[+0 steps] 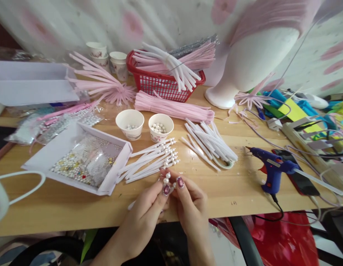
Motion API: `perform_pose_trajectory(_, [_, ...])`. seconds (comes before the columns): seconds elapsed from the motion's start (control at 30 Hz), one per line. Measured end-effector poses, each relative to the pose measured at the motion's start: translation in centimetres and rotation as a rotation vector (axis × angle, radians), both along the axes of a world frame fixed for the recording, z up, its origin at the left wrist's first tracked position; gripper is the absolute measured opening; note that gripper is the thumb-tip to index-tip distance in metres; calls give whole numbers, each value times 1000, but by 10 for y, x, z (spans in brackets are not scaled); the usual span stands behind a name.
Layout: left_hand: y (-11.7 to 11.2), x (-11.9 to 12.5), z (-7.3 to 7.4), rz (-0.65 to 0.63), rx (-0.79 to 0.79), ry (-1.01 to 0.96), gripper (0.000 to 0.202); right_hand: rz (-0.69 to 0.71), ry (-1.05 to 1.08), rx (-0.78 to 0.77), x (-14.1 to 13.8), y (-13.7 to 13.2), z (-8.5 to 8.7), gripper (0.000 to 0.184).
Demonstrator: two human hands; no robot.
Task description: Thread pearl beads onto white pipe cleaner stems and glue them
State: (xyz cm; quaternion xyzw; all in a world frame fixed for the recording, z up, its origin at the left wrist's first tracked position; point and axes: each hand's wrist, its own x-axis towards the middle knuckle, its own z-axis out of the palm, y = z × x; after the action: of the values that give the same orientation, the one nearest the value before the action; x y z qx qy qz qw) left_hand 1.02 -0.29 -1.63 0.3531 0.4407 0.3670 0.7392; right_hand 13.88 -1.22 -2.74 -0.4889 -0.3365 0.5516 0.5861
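Observation:
My left hand (149,207) and my right hand (189,201) meet at the near edge of the wooden table (237,188). Both pinch a white stick tipped with pearls (167,178), fingertips pressed together around the beads. Just beyond lies a pile of pearl-tipped white sticks (150,159). Two paper cups with pearls (160,127) stand behind that pile. A heap of plain white sticks (208,142) lies to the right.
A white box lid of beads (77,159) sits at left. A blue glue gun (272,168) rests at right with its cord over the edge. Behind are a red basket (163,85) of pink and white stems, a pink bundle (174,107) and a white mannequin head (251,66).

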Motion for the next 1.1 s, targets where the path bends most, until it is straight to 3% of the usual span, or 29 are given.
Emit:
perform_pose_trajectory(0.37, [1,0,-2,-93,13,128,48,18,47,8,-1,1,1,25])
perform_pose_trajectory(0.57, [2,0,-2,20,128,158,39,10,-10,61,-2,1,4,20])
perform_pose_trajectory(0.93, [2,1,-1,26,121,112,30,85,-52,84,-5,0,2,21])
perform_pose_trajectory(1.0, [2,0,0,8,71,97,37,14,-137,85,1,-5,4,23])
perform_pose_trajectory(1.03, [3,0,1,-6,38,71,41,-91,-226,84,9,-8,6,23])
perform_pose_trajectory(1.1, [4,-2,1,-33,-22,-16,42,-480,-479,83,40,-15,8,24])
